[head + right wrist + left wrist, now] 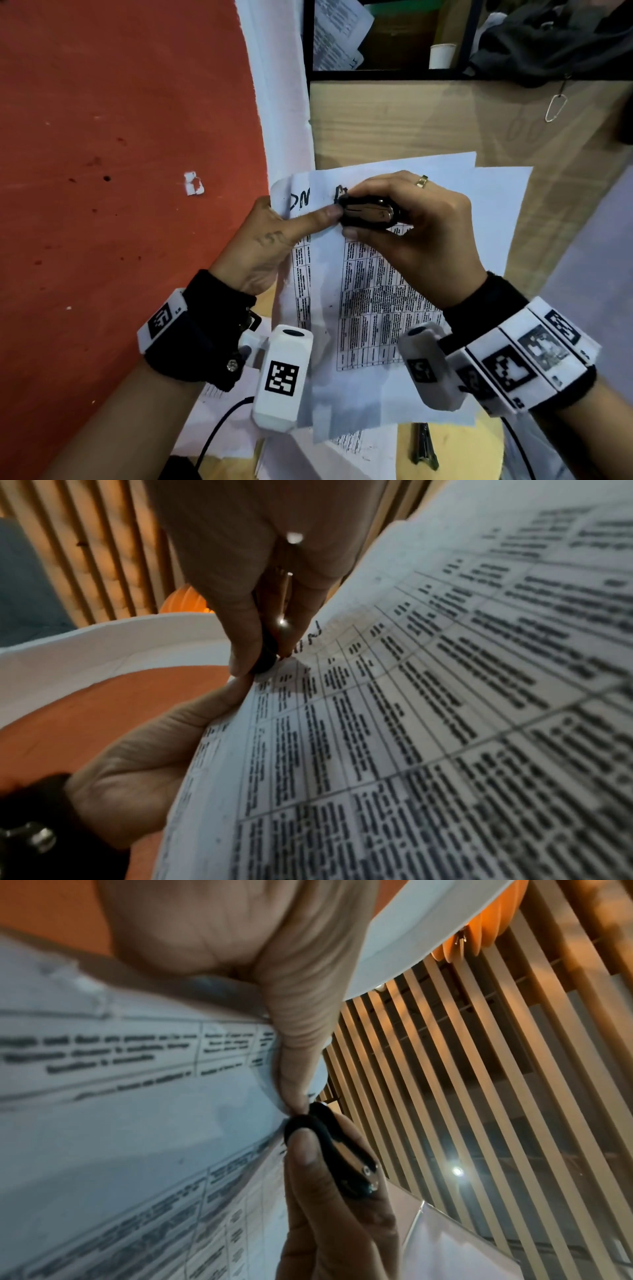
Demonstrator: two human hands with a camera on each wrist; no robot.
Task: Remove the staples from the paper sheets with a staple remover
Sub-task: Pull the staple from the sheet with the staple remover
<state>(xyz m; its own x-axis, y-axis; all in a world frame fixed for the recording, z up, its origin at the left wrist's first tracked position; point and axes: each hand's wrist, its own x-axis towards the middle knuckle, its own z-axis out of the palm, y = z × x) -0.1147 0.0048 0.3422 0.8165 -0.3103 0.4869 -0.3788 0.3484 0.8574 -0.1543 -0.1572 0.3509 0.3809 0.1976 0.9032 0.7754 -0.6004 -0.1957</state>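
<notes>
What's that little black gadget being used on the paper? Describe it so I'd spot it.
Find the printed paper sheets over the wooden desk. Near their top corner, the right hand grips a small black staple remover with shiny metal sides, the only glinting tool touching the paper.

My left hand [265,246] lies thumb-out toward the right, thumb tip meeting my right hand [416,229]. That hand's fingers are curled, pinching something; its forefinger tip seems pressed down, though blur hides it. Both wrists sit near me.
</notes>
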